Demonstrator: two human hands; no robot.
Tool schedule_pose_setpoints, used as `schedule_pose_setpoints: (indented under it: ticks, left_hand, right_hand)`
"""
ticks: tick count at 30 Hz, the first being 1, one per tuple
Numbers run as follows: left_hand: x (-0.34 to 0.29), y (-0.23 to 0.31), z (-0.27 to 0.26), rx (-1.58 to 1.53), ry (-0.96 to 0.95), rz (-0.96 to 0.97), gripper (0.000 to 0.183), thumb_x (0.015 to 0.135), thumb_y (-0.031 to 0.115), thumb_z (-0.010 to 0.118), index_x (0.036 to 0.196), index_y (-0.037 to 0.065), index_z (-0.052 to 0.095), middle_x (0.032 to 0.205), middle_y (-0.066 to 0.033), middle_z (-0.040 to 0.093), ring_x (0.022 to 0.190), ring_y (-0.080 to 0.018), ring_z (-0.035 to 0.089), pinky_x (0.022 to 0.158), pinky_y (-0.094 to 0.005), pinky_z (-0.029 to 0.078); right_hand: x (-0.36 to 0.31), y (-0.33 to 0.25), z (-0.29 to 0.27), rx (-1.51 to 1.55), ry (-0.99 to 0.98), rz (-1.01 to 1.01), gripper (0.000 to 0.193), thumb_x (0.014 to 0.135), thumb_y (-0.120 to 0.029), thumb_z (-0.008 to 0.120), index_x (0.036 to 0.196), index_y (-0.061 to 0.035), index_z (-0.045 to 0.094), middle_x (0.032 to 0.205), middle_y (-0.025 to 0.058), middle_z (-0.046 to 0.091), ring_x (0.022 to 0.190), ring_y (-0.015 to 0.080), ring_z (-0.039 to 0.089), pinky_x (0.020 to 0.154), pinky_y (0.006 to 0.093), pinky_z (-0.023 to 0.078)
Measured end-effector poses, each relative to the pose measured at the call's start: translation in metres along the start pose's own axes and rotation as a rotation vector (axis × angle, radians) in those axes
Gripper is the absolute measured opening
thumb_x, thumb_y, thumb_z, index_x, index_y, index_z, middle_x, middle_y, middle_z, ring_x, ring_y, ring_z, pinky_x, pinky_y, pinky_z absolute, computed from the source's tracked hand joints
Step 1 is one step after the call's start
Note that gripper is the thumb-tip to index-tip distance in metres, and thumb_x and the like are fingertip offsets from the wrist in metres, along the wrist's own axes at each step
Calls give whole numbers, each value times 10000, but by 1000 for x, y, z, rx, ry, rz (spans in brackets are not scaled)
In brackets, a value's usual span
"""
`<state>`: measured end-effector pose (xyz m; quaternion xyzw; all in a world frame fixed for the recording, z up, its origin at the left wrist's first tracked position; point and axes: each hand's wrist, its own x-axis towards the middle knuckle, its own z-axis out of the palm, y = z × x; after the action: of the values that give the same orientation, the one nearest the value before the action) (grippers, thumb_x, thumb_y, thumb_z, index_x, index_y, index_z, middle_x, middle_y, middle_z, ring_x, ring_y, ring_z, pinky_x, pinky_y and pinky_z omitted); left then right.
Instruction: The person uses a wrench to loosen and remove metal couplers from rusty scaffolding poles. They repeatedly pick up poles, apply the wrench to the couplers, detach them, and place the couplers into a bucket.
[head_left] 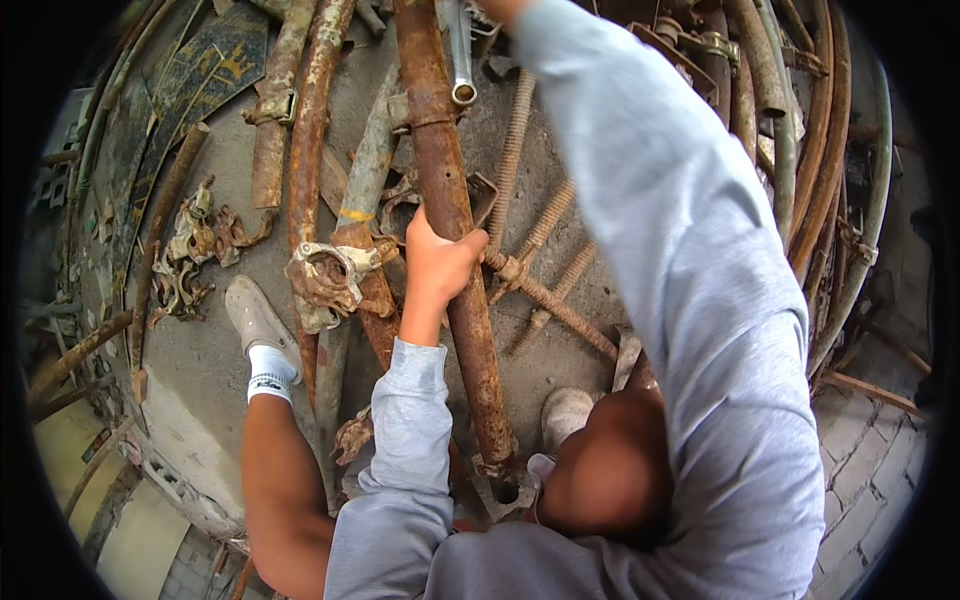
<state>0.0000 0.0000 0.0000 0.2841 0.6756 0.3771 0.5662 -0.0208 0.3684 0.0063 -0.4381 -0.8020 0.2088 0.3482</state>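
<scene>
Gripping a rusty pipe point(480, 360) about its middle, a worker's left hand point(440, 265) lays its thumb across the metal, the other fingers mostly hidden around it. Beside the pipe's far end, the right hand point(507, 10) is cut off by the frame edge, so its fingers cannot be told. A wrench point(461, 60) lies along that same end. Threaded rods point(553, 302) sit right of the pipe; a crusted clamp point(325, 277) rests to its left.
</scene>
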Motion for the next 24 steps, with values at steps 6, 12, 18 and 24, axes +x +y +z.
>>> schedule_pose_setpoints:
  ticks: [6, 12, 18, 24]
  left_hand:
    - [2, -3, -6, 151, -15, 145, 504, 812, 64, 734, 1268, -30, 542, 1058, -117, 694, 905, -221, 683, 805, -364, 546]
    - [11, -60, -3, 218, 49, 447, 382, 938, 216, 670, 1248, 21, 560, 1133, -106, 668, 946, -197, 677, 834, -356, 559]
    - [0, -4, 3, -33, 15, -10, 376, 722, 36, 696, 1077, -6, 579, 825, -44, 637, 704, -135, 619, 640, -319, 502]
    - [-2, -3, -4, -25, 50, -5, 358, 731, 32, 704, 1062, -3, 572, 812, -58, 634, 656, -149, 617, 615, -334, 505]
  right_hand:
    - [-140, -171, 8, -8, -484, -203, 329, 944, -320, 584, 855, -48, 746, 916, 176, 734, 871, 308, 736, 676, 437, 601]
    - [-287, -133, -93, 101, -436, -616, 259, 879, -353, 676, 789, -110, 665, 917, 63, 689, 863, 228, 630, 861, 426, 456]
    - [-359, -40, -173, 143, -21, 26, 285, 864, -250, 763, 716, -40, 639, 1075, 108, 612, 1096, 267, 553, 882, 420, 484]
    - [-265, 27, -176, 405, 291, 487, 390, 925, -182, 746, 1166, 46, 541, 881, 99, 651, 602, 115, 611, 462, 228, 478]
